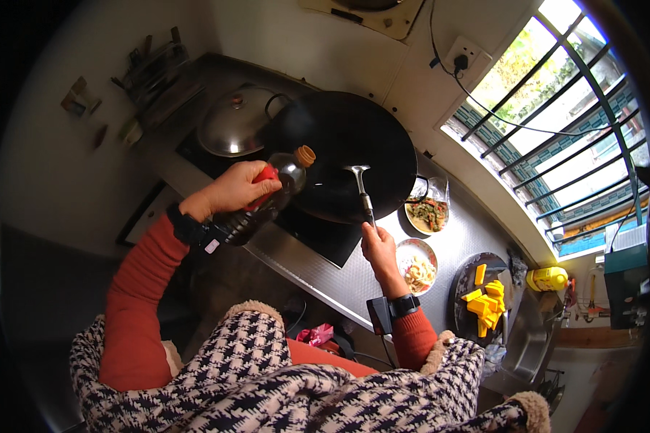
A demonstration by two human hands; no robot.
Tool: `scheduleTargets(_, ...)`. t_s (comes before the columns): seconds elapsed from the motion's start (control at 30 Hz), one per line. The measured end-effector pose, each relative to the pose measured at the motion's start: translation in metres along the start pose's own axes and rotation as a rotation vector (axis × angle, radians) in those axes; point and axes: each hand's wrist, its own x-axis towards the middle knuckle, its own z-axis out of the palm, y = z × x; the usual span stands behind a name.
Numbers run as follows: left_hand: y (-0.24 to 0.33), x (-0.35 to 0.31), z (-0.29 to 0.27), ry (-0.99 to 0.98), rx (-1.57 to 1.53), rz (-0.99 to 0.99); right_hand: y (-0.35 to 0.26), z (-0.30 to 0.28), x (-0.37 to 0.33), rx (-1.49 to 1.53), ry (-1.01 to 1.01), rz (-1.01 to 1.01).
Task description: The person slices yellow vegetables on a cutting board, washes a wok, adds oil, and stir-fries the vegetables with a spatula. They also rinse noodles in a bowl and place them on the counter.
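My left hand (237,189) is closed around a large clear plastic bottle (290,177) with a red label and an orange neck. The bottle leans with its mouth over the left part of a big black wok (339,130); I cannot make out any liquid leaving it. In my right hand (380,252) is the handle of a metal wok spatula (364,189). Its head rests inside the wok, toward the right. The wok's dark inside shows no food that I can make out.
A domed steel lid (227,119) lies left of the wok. On the steel counter (321,278) at right are a bowl of chopped vegetables (427,215), a bowl with pale pieces (419,273), and a black board (461,289) with yellow chunks (487,307). Beyond are a sink (529,350) and a barred window (549,130).
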Motion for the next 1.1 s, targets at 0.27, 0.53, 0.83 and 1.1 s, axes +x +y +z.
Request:
scheduleTargets(0.27,0.002,-0.024,0.009,-0.064,-0.119,-0.052,-0.081,0.003,-0.017,-0.757,0.325,-0.69)
scheduleTargets(0.53,0.01,-0.032,0.039,-0.134,-0.216,-0.051,-0.132,0.093,-0.018,-0.299,-0.015,-0.842)
scheduleTargets(0.83,-0.008,-0.053,0.038,-0.086,-0.342,-0.084,-0.122,0.114,-0.019,-0.518,-0.149,-0.97)
scheduleTargets(1.1,-0.04,-0.055,0.024,0.113,-0.529,-0.006,-0.139,0.161,-0.001,-0.442,-0.171,-0.934)
